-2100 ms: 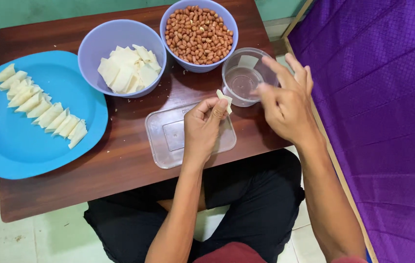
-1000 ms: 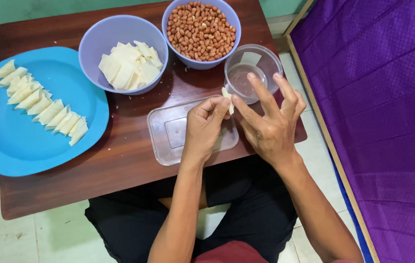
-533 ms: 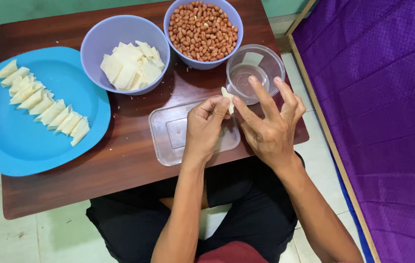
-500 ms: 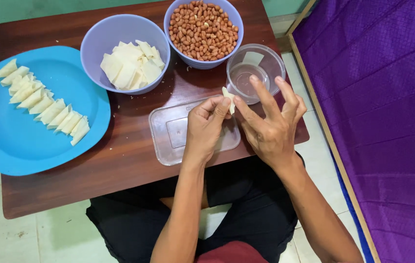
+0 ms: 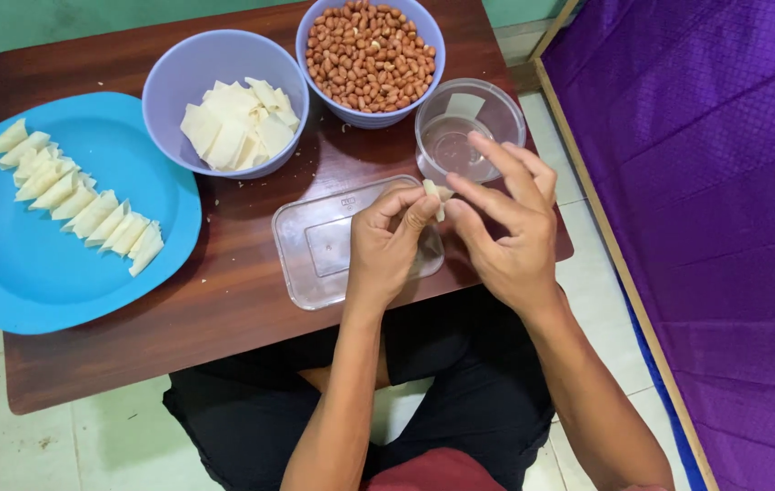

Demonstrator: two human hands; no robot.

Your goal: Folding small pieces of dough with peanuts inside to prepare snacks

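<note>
- Head view: the left hand (image 5: 389,244) and right hand (image 5: 507,238) both pinch a small pale folded wrapper piece (image 5: 434,194), held in the air just above the clear plastic lid (image 5: 324,244), at the lid's far right corner.
- Thin, light and limp by the look of it, likely to tear; fingertip grip at its folded edges seems best.
- Just beyond the lid: a clear round tub (image 5: 469,127); further back, a bowl of cut wrappers (image 5: 228,95) and a bowl of peanuts (image 5: 371,55).
- Well left of the lid: a blue plate (image 5: 5,273) with a row of folded triangles (image 5: 78,202).

Left hand (image 5: 389,244) and right hand (image 5: 505,238) pinch one small folded pastry wrapper (image 5: 435,195) together above the clear plastic lid (image 5: 315,247) on the wooden table (image 5: 224,309).
</note>
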